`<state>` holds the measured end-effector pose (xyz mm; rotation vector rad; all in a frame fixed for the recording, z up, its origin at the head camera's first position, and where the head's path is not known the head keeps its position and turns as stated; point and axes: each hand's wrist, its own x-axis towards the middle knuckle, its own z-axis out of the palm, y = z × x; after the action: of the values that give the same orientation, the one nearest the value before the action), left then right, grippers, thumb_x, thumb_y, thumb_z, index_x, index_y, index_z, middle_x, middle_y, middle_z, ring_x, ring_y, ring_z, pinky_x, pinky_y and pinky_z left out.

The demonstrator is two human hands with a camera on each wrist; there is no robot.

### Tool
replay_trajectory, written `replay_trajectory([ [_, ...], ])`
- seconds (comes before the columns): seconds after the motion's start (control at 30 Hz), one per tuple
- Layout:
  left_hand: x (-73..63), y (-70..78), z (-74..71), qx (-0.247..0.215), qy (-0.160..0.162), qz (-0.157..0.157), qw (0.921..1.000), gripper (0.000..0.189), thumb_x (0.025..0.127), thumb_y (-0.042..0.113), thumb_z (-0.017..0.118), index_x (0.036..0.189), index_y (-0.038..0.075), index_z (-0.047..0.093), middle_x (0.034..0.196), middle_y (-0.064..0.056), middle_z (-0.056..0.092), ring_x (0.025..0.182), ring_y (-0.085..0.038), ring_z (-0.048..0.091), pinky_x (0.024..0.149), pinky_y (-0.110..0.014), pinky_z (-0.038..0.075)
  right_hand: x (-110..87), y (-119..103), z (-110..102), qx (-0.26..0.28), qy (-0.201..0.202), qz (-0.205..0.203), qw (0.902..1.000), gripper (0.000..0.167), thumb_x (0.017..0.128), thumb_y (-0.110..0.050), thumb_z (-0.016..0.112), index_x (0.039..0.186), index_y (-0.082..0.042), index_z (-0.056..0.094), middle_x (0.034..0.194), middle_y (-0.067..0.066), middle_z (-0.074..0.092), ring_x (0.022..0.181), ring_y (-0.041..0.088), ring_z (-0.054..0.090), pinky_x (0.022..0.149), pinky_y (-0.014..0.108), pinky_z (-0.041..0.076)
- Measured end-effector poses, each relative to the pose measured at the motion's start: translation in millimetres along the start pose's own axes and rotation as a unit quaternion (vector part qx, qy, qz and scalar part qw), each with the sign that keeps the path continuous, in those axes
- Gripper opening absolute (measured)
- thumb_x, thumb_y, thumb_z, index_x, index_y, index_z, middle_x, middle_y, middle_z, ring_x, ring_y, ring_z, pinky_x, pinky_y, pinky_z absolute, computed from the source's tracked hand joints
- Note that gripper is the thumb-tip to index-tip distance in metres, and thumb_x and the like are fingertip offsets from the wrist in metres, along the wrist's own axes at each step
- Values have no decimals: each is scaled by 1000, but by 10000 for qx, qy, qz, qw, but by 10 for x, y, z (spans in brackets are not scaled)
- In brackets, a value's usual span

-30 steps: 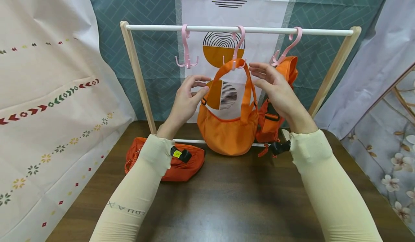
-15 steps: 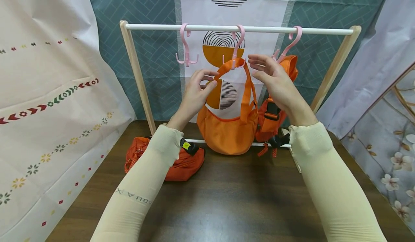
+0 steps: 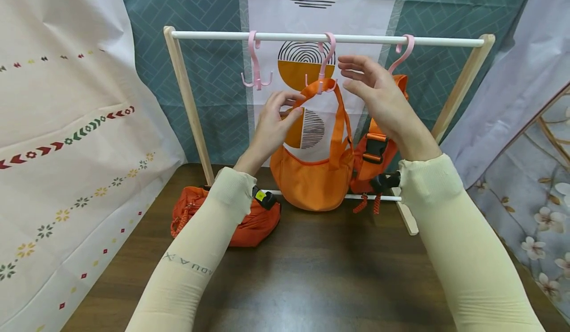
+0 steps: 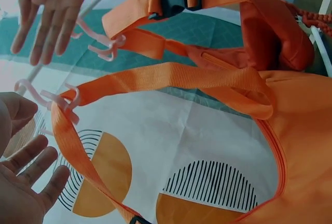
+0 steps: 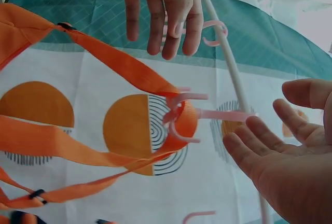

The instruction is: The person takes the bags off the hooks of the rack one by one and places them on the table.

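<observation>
An orange shoulder bag (image 3: 311, 183) hangs by its strap from the middle pink hook (image 3: 327, 62). My left hand (image 3: 272, 126) is beside the left side of the strap, fingers relaxed and holding nothing. To the right of that hook my right hand (image 3: 378, 87) is raised with loosely bent fingers and nothing in it. The right wrist view has the right hand (image 5: 295, 146) apart from the strap loop (image 5: 184, 123), and the left hand (image 5: 166, 14) above the strap. In the left wrist view the left hand's fingers (image 4: 36, 162) are spread near the strap.
A white rail (image 3: 205, 35) on wooden legs carries the pink hooks. The left hook (image 3: 256, 70) bears nothing. An orange-red buckled bag (image 3: 374, 156) hangs at right, partly behind my right hand. A red-orange pouch (image 3: 254, 225) lies on the brown table (image 3: 311, 277), partly behind my left sleeve.
Both hands have risen. The left has also moved right, closer to the strap, while the right has come level with the middle hook. The hanging shoulder bag stays where it was.
</observation>
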<state>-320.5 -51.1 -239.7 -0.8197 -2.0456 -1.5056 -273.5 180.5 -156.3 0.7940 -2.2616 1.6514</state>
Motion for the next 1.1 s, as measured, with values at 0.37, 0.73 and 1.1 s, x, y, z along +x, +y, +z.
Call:
replay_trajectory([
  [0.37,137,102,128,275,-86,451,9986,22,104,6,61,126,5,68,129,-9,55,124,-24,52,109,-33,44,219,-32,18,-1462,900,-1079,9792,42,104,-1,51,146,-4,56,148,7,54,140,17,47,120,30,33],
  [0.73,217,163,223,273,-12,357,9990,23,107,16,61,127,9,67,131,-5,53,129,-16,50,110,-24,40,356,-84,32,-3282,679,-1467,9307,44,106,-5,52,149,-13,56,152,3,50,142,15,45,119,24,28],
  [1.1,302,194,275,463,-90,394,9981,45,107,16,60,151,12,52,143,-10,49,131,-20,47,110,-26,38,571,-133,28,-4012,371,-1351,9052,46,108,-14,54,154,-12,49,159,7,43,147,20,40,122,26,23],
])
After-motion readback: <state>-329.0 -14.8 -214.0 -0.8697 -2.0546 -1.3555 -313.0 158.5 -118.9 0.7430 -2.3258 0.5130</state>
